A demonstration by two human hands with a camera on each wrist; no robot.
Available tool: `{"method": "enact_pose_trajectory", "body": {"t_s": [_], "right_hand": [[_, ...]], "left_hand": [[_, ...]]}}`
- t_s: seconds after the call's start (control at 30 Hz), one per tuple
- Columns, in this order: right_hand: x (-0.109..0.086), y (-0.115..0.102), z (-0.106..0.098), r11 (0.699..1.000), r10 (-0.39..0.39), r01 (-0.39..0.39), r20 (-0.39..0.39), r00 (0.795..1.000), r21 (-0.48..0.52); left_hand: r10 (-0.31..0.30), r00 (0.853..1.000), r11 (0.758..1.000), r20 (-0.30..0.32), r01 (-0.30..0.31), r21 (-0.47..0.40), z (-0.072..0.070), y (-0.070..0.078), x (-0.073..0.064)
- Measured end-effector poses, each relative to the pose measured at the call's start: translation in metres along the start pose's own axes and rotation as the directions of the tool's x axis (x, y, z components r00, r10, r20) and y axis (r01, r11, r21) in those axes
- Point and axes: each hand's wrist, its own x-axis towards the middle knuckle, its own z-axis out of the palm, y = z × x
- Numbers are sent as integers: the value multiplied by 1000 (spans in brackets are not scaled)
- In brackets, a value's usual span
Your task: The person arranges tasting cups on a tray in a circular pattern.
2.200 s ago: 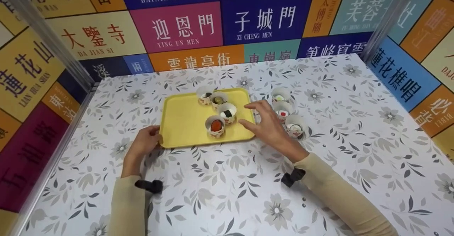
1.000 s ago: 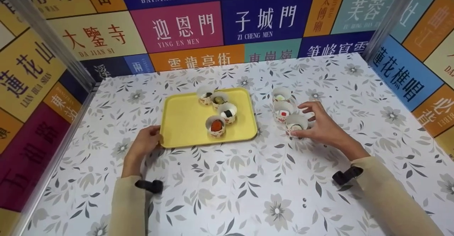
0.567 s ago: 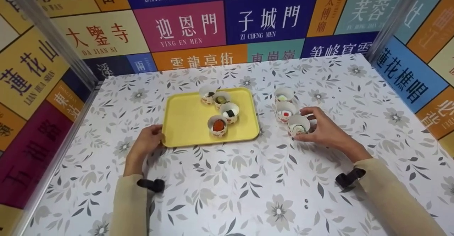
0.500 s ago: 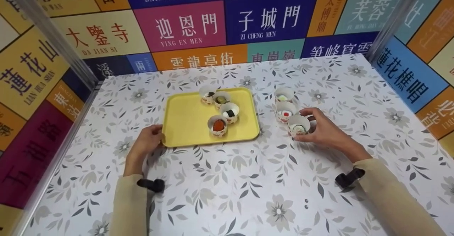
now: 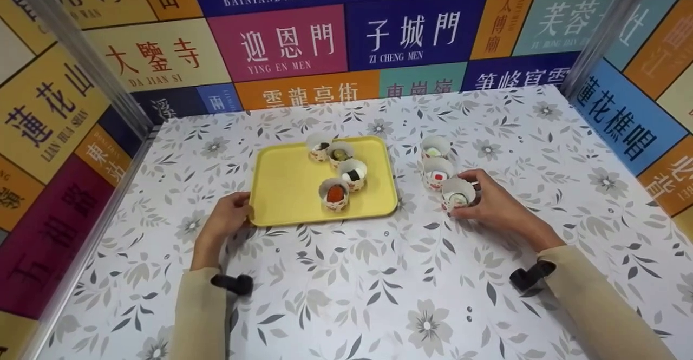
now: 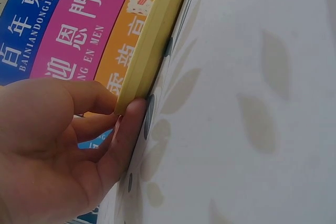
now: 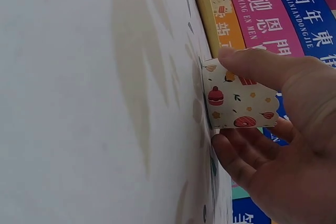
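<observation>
In the head view my left hand (image 5: 226,214) pinches the near left corner of a yellow tray (image 5: 284,187); in the left wrist view the thumb and fingers meet around the tray edge (image 6: 152,45). Off the tray's right side, my right hand (image 5: 503,211) holds a patterned paper cup (image 5: 450,204) with a pale sushi roll inside. The right wrist view shows the thumb on one side of that cup (image 7: 236,98) and fingers on the other, its base at the tabletop. A cup with red-and-white food (image 5: 437,177) stands directly behind it.
Several cups stand on the tray's right half, among them one with orange-red food (image 5: 335,194) and one with a black-banded white piece (image 5: 354,176). Another cup (image 5: 436,149) stands off the tray at the back. Printed panels (image 5: 276,40) border the floral tabletop (image 5: 346,289).
My right hand has moved from the tray's right edge over to the nearest loose cup and closed its fingers around it. The left hand has stayed at the tray corner.
</observation>
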Motion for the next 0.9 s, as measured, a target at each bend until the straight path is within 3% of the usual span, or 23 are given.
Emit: {"method": "enact_pose_trajectory", "body": {"t_s": [0.47,0.77,0.9], "right_hand": [[-7,-7,-3,1000,2,-3,-23,1000,-12],[-10,-20,0,999,-17,16,37,999,45],[-10,-28,1,999,-32,31,14,999,20]], "left_hand": [[-14,1000,1000,-3,14,10,0,2,0],[-10,1000,999,27,11,-38,-1,1,-3],[-23,1000,999,15,24,-36,0,0,-1]]}}
